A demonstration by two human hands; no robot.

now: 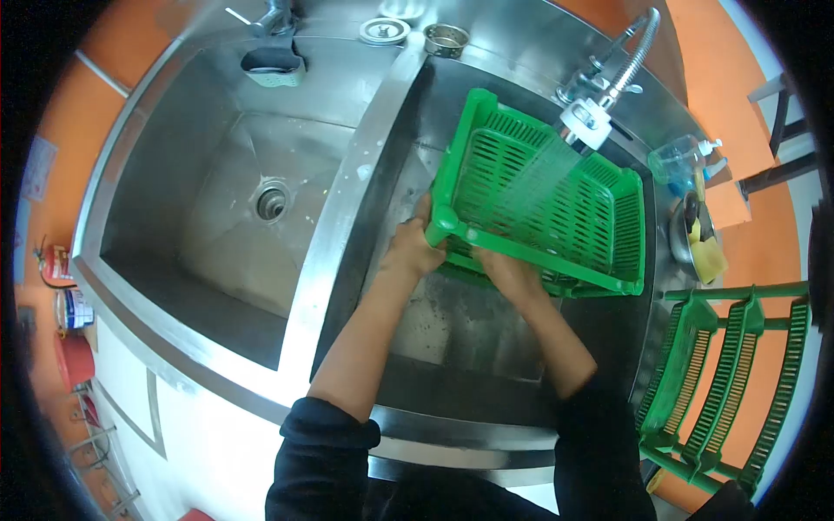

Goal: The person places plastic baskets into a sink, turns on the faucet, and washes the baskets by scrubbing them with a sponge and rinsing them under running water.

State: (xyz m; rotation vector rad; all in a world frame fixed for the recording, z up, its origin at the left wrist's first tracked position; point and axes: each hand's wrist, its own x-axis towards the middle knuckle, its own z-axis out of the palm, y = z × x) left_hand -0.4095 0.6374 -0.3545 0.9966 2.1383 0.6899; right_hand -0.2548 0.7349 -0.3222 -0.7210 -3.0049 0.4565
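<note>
A green slatted plastic basket (539, 200) is tilted in the right sink basin. My left hand (415, 247) is closed on its near left corner, with part of the fingers behind the plastic. My right hand (512, 271) reaches under the basket's near side, its fingers hidden beneath. Water sprays into the basket from a white-and-chrome spray head (585, 124) above it.
To the left lies a second basin (243, 208) with a drain. Behind stand a metal cup (446, 40) and a strainer lid (384, 31). At right are a clear bottle (678, 161), a bowl (682, 230) with utensils and a green rack (734, 373).
</note>
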